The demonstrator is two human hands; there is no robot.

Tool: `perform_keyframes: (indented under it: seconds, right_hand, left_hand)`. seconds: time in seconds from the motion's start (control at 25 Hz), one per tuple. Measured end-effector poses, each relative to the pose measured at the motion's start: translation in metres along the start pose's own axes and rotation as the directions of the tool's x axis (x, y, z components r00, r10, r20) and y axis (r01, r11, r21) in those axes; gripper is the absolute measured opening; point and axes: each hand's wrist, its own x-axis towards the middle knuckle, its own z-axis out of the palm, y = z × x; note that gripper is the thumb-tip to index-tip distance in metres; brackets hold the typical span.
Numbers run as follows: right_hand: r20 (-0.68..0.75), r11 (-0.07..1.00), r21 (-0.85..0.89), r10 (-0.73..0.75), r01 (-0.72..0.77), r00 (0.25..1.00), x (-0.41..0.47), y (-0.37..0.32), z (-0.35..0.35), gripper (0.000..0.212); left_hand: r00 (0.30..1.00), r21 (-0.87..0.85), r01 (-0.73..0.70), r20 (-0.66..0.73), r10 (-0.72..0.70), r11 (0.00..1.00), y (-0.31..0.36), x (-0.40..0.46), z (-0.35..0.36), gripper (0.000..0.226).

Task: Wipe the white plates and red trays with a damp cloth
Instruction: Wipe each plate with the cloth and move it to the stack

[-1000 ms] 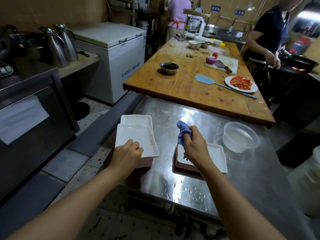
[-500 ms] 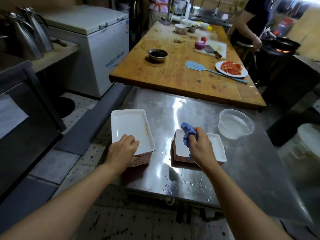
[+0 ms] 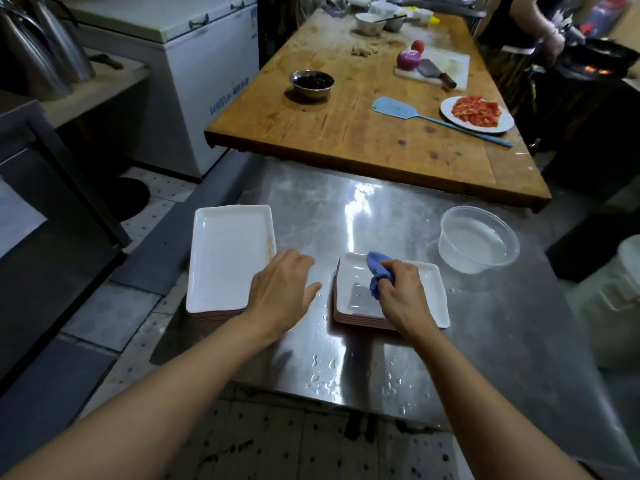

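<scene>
Low in the centre of the frame, the right hand [image 3: 401, 292] grips a crumpled blue cloth [image 3: 379, 273], fingers curled round it, and presses it onto the top white rectangular plate [image 3: 356, 292] of a short stack whose lower edges show red. That stack sits on the wet stainless-steel counter [image 3: 346, 216], just right of centre. The left hand [image 3: 280, 289] hovers beside it with fingers straight and relaxed, holding nothing, its heel over the near right corner of a second, taller stack of white rectangular plates [image 3: 228, 254] at the counter's left edge; whether it touches that stack I cannot tell. A faint reddish smear marks the right rim of that stack's top plate. A clear round plastic tub of water [image 3: 479, 242] stands to the right, well apart from both stacks. Water drops lie on the counter nearer the bottom of the frame. Beyond, in the upper half, a wooden counter [image 3: 346, 133] carries a small metal bowl [image 3: 311, 83], a light-blue spatula [image 3: 394, 107] and a round white plate of sliced tomato [image 3: 476, 114].
</scene>
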Motion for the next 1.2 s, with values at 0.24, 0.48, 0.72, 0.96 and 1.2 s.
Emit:
perform_keyframes:
  seconds: [0.24, 0.48, 0.72, 0.96, 1.2]
  right_hand:
    - [0.128, 0.966, -0.252, -0.024, 0.055, 0.992, 0.022, 0.036, 0.03, 0.018]
    - [0.257, 0.836, -0.48, -0.154, 0.264, 0.954, 0.03, 0.06, 0.051, 0.036]
    - [0.247, 0.673, -0.669, -0.199, 0.315, 0.948, 0.057, 0.063, 0.056, 0.039]
    - [0.228, 0.611, -0.728, -0.214, 0.312, 0.95, 0.066, 0.077, 0.037, 0.034]
    - [0.052, 0.566, -0.818, -0.113, 0.107, 0.992, 0.055, 0.113, -0.026, 0.028]
  left_hand:
    - [0.882, -0.206, 0.413, 0.334, -0.333, 0.887, 0.021, 0.042, 0.063, 0.052]
    - [0.822, -0.256, 0.499, 0.443, -0.359, 0.828, 0.019, 0.055, 0.093, 0.061]
    - [0.822, -0.24, 0.51, 0.418, -0.387, 0.826, 0.023, 0.058, 0.098, 0.057]
    - [0.82, -0.201, 0.498, 0.426, -0.383, 0.843, 0.023, 0.058, 0.101, 0.044]
    - [0.804, -0.21, 0.526, 0.437, -0.402, 0.824, 0.022, 0.06, 0.1, 0.046]
